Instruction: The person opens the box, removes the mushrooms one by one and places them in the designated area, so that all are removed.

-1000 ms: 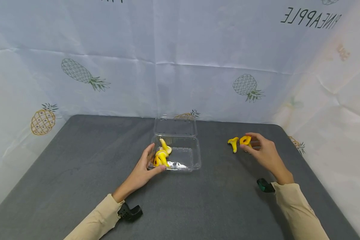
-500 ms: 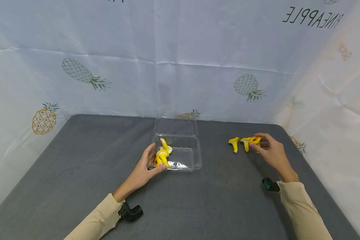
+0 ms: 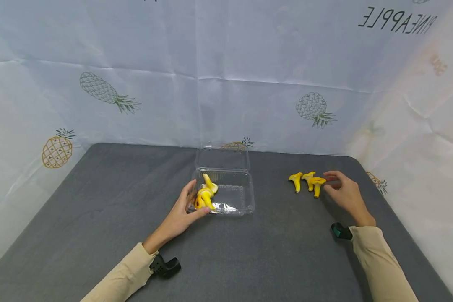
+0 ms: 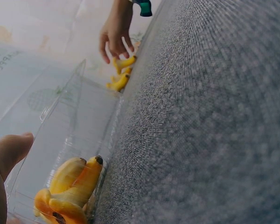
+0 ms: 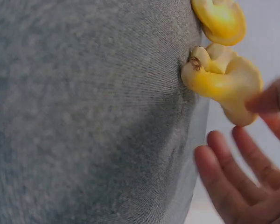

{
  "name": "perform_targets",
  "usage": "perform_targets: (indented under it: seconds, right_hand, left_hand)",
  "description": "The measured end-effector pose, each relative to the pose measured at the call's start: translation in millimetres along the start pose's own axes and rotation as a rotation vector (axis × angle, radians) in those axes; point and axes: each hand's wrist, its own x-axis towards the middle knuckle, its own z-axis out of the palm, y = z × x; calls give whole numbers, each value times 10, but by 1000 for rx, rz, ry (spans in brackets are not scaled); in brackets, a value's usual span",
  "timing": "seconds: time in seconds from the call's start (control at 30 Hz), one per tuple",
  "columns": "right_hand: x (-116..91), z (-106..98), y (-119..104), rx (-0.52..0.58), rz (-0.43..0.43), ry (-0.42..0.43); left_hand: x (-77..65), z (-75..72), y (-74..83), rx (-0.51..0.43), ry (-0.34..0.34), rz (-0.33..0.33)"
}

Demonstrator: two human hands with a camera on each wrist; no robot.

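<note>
In the head view my left hand (image 3: 181, 212) grips the near left corner of a clear plastic clamshell box (image 3: 234, 195), thumb on its front edge and fingers along its left side. Several yellow chanterelle-like mushrooms (image 3: 205, 195) lie heaped in the box's left part. To the right, three more such mushrooms (image 3: 317, 186) sit close together on the table. My right hand (image 3: 343, 193) is just right of the nearest one, fingers spread and holding nothing. The right wrist view has the thumb near or touching that mushroom's cap (image 5: 242, 91); I cannot tell which.
The box's clear lid (image 3: 222, 159) stands folded back toward the rear. A dark grey cloth-covered table (image 3: 264, 251) lies under everything. Behind it hangs a white curtain (image 3: 249, 54) with pineapple prints. Each wrist wears a black device (image 3: 166, 267).
My right hand has carried a mushroom right and set it down by the other two, then let go and drawn slightly away. My left hand has stayed on the box.
</note>
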Motion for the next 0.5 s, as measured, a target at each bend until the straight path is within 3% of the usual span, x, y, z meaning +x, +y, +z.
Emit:
perform_targets:
  seconds: [0.2, 0.5]
  right_hand:
    - [42, 47, 8, -40, 93, -108]
    - [75, 68, 48, -59, 176, -120]
  left_hand:
    - [4, -2, -5, 2, -1, 1]
    - [12, -9, -21, 18, 4, 5]
